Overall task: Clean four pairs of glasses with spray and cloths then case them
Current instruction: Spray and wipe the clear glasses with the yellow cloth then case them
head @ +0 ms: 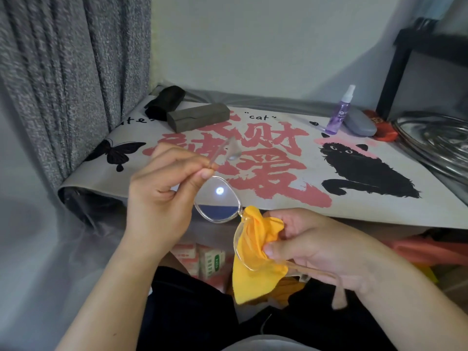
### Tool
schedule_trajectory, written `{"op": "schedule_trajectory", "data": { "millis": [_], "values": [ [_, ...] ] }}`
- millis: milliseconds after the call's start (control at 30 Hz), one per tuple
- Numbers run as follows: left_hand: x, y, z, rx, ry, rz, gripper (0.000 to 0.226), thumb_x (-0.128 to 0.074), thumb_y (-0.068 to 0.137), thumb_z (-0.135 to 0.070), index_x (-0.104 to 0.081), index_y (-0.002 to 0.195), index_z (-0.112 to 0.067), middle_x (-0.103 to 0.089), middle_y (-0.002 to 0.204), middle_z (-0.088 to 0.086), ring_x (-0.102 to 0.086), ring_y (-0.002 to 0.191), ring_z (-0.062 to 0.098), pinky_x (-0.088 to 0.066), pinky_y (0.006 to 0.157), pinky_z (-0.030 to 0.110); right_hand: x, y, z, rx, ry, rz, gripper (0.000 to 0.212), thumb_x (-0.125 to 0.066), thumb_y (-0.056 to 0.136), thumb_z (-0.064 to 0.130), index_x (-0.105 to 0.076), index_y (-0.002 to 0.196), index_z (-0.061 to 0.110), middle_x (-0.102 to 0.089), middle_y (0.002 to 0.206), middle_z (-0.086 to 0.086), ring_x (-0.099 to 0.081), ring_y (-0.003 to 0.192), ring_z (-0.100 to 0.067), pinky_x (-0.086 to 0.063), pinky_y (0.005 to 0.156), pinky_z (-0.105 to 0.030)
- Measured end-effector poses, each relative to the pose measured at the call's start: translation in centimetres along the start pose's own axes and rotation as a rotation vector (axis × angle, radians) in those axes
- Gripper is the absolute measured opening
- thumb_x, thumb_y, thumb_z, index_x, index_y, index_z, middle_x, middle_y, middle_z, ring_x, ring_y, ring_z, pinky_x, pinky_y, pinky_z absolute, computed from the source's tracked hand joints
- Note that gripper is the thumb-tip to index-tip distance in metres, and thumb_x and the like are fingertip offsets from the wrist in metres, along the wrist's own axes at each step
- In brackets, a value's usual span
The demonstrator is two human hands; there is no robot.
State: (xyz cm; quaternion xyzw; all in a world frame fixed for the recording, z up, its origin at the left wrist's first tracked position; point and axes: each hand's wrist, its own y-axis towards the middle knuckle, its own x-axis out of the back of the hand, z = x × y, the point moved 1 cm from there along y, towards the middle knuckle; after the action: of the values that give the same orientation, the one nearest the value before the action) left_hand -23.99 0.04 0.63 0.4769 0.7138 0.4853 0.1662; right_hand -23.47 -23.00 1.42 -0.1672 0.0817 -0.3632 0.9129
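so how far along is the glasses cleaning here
In hand: the left hand pinches the clear-framed glasses at the hinge while the right hand rubs one lens with the yellow cloth. Done: unclear; the cases on the table are closed, contents hidden. Left: casing this pair. The spray bottle stands idle.

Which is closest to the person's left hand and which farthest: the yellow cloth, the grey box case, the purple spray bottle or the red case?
From the left hand, in the head view:
1. Yellow cloth, just to its right, gripped by the right hand.
2. Grey box case, behind it on the table.
3. Purple spray bottle, far right at the back.
4. Red case, farther right still.
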Motion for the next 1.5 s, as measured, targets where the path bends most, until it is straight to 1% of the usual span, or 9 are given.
{"op": "schedule_trajectory", "data": {
  "millis": [133,233,533,667,800,967,1167,1300,1500],
  "values": [
    [-0.2,-0.2,-0.1,0.006,-0.006,0.012,0.009,-0.066,0.093,-0.007,-0.070,0.096,-0.015,-0.066,0.091,-0.004,-0.060,0.087,0.016,-0.044,0.081,0.025,-0.2,0.5,0.5,-0.064,-0.273,-0.166,0.025,-0.071,0.077,0.024,-0.065,0.091,0.004,-0.064,0.085,-0.010,-0.063,0.084,-0.023,-0.053,0.087,-0.046],
    [0.5,0.0,0.1,-0.007,0.021,-0.011,0.009,-0.065,0.094,-0.006,-0.068,0.094,-0.014,-0.064,0.090,-0.005,-0.058,0.085,0.014,-0.042,0.083,0.027,-0.2,0.4,0.8,-0.061,-0.151,-0.138,0.017,-0.071,0.081,0.033,-0.071,0.079,0.016,-0.066,0.077,-0.005,-0.066,0.076,-0.020,-0.052,0.075,-0.039],
    [0.9,0.5,-0.7,-0.121,0.085,0.038,0.010,-0.069,0.091,0.003,-0.075,0.084,0.004,-0.070,0.086,0.007,-0.062,0.082,0.032,-0.046,0.076,0.044,-1.3,1.1,0.6,-0.071,0.069,0.037,0.033,-0.063,0.071,-0.008,-0.070,0.099,0.008,-0.072,0.091,-0.011,-0.070,0.086,-0.024,-0.058,0.078,-0.038],
    [0.5,0.5,-0.5,-0.073,0.045,0.047,0.010,-0.067,0.093,-0.001,-0.075,0.087,0.001,-0.068,0.089,-0.002,-0.061,0.086,0.020,-0.045,0.079,0.038,-2.0,1.4,0.4,-0.046,-0.252,-0.191,0.028,-0.078,0.060,0.010,-0.069,0.083,0.023,-0.072,0.084,-0.004,-0.068,0.086,-0.025,-0.055,0.092,-0.051],
    [0.6,0.4,-0.1,-0.009,0.032,0.037,0.009,-0.065,0.095,-0.006,-0.073,0.091,-0.008,-0.065,0.091,-0.007,-0.058,0.087,0.014,-0.043,0.082,0.028,-2.6,1.4,0.6,-0.001,-0.181,-0.273,0.018,-0.085,0.073,0.013,-0.071,0.085,0.017,-0.072,0.082,-0.004,-0.069,0.078,-0.019,-0.057,0.080,-0.045],
    [0.7,0.4,0.1,0.021,0.048,-0.010,0.009,-0.066,0.094,-0.008,-0.070,0.093,-0.015,-0.065,0.090,-0.006,-0.060,0.086,0.016,-0.039,0.088,0.019,-2.1,0.9,1.0,-0.003,-0.050,-0.143,0.010,-0.068,0.090,-0.004,-0.068,0.094,0.005,-0.068,0.085,-0.007,-0.067,0.082,-0.020,-0.058,0.076,-0.033],
    [0.8,0.4,0.0,-0.007,0.069,0.008,0.013,-0.066,0.094,-0.008,-0.076,0.090,-0.001,-0.067,0.091,-0.006,-0.056,0.089,0.005,-0.042,0.084,0.024,-2.1,1.3,0.9,-0.058,0.003,0.056,0.036,-0.062,0.068,-0.013,-0.069,0.099,0.005,-0.071,0.101,-0.020,-0.069,0.103,-0.038,-0.052,0.096,-0.047],
    [0.3,0.3,0.1,0.004,0.064,0.024,0.013,-0.066,0.095,-0.009,-0.076,0.089,-0.003,-0.068,0.091,-0.006,-0.057,0.088,0.008,-0.042,0.082,0.023,-2.6,1.7,0.5,-0.070,-0.068,-0.063,0.046,-0.067,0.062,-0.008,-0.062,0.108,-0.008,-0.067,0.110,-0.034,-0.064,0.110,-0.048,-0.053,0.093,-0.050],
    [-0.1,0.3,-0.3,0.012,0.025,0.040,0.009,-0.067,0.094,-0.007,-0.075,0.092,-0.008,-0.064,0.091,-0.011,-0.055,0.087,0.005,-0.038,0.083,0.015,-3.1,1.9,0.4,-0.002,-0.053,-0.230,0.036,-0.074,0.060,-0.001,-0.063,0.093,0.006,-0.072,0.099,-0.029,-0.066,0.098,-0.056,-0.055,0.081,-0.057]
  ]
}}
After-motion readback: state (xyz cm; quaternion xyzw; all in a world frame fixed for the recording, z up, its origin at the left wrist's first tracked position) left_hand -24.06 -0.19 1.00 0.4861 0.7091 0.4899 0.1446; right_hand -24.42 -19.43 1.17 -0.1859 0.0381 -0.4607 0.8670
